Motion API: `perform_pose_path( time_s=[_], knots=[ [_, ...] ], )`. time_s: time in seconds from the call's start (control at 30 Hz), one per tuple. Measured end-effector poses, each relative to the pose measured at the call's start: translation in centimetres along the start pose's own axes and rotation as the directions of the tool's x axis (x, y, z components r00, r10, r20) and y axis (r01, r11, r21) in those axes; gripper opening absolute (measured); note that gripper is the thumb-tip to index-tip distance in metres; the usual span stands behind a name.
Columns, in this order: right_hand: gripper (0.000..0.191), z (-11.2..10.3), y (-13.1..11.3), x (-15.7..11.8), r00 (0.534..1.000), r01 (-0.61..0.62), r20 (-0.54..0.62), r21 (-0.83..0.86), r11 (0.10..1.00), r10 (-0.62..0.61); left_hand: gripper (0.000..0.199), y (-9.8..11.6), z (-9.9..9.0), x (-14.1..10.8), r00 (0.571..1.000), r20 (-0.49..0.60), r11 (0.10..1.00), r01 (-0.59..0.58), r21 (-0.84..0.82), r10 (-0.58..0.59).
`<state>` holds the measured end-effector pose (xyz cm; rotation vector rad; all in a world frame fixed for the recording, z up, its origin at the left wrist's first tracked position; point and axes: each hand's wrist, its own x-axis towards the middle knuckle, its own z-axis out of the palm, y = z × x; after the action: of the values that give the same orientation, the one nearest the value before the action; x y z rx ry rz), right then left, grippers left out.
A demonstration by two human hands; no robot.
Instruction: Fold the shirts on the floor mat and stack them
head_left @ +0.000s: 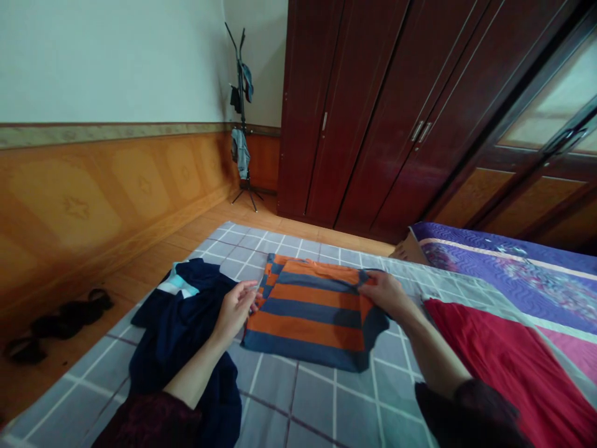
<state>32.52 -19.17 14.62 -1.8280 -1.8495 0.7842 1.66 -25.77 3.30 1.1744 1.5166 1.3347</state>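
Note:
A folded orange-and-navy striped shirt point(312, 317) lies flat on a grey checked mattress cover point(298, 398). My right hand point(385, 294) pinches the shirt's upper right edge. My left hand point(236, 309) is at the shirt's left side, its fingers apart and their tips at the folded edge. A crumpled navy garment with a pale blue patch point(180, 323) lies under and beyond my left forearm. Dark sleeves cover both my arms near the bottom of the view.
A red cloth point(504, 348) and a purple patterned quilt point(517, 267) lie to the right. A dark wooden wardrobe point(368, 112) stands ahead. A coat stand with hanging clothes point(242, 112) stands in the corner. Dark sandals point(60, 323) lie on the wooden floor at left.

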Motion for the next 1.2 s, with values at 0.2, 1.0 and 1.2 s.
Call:
perform_pose_path(
  time_s=[0.2,1.0,1.2],
  knots=[
    [0.029,11.4,-9.6,-2.6,0.957,0.277,0.149,-0.23,0.933,-0.247,0.052,-0.4,0.0,0.1,0.992,0.064,0.993,0.108,-0.051,-0.104],
    [0.025,8.6,5.8,-8.4,0.7,0.647,0.138,-0.539,0.54,-0.7,0.039,2.1,0.7,-3.2,0.991,0.118,0.686,-0.043,0.727,-0.062],
    [0.025,4.0,7.7,-11.5,0.661,0.696,0.086,-0.441,0.566,-0.745,0.042,2.8,1.2,-8.5,0.964,0.242,0.833,-0.041,0.552,-0.112]
  ],
)
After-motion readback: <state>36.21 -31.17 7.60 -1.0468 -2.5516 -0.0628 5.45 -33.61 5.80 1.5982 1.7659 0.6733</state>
